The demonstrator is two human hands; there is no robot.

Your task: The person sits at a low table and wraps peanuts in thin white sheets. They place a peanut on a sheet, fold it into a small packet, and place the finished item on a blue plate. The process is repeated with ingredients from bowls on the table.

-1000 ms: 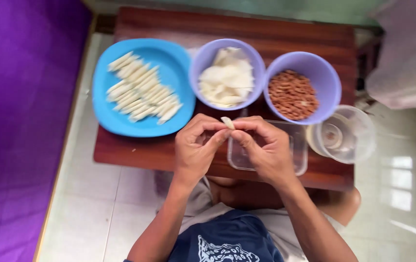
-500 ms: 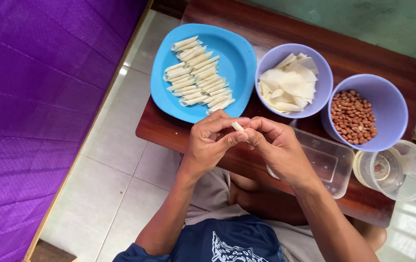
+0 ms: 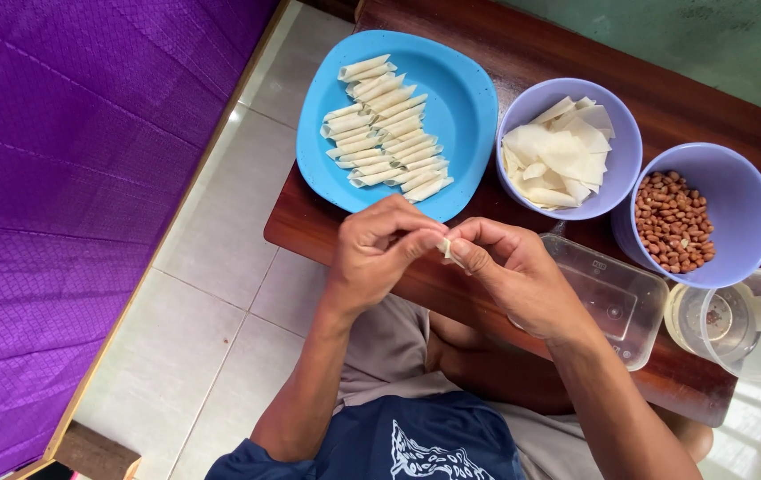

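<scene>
My left hand (image 3: 380,253) and my right hand (image 3: 509,267) meet over the near edge of a low dark wooden table (image 3: 682,98). Between their fingertips they pinch one small pale dough wrapper roll (image 3: 445,248). Just beyond my hands lies a blue plate (image 3: 465,107) with several finished white rolls (image 3: 386,133) laid in rows. To its right stand a lilac bowl (image 3: 616,133) of flat wrapper pieces (image 3: 558,156) and a second lilac bowl (image 3: 749,209) of brown peanuts (image 3: 672,222).
A clear rectangular plastic box (image 3: 611,302) sits under my right wrist. A round clear container (image 3: 740,324) stands at the table's right end. A purple cloth (image 3: 60,178) covers the left side, with pale floor tiles (image 3: 203,293) between it and the table. My knees are below the table edge.
The view swung right and closer, so the table shifted to the right. My hands keep working the same small roll, which now sits lower between the fingertips.
</scene>
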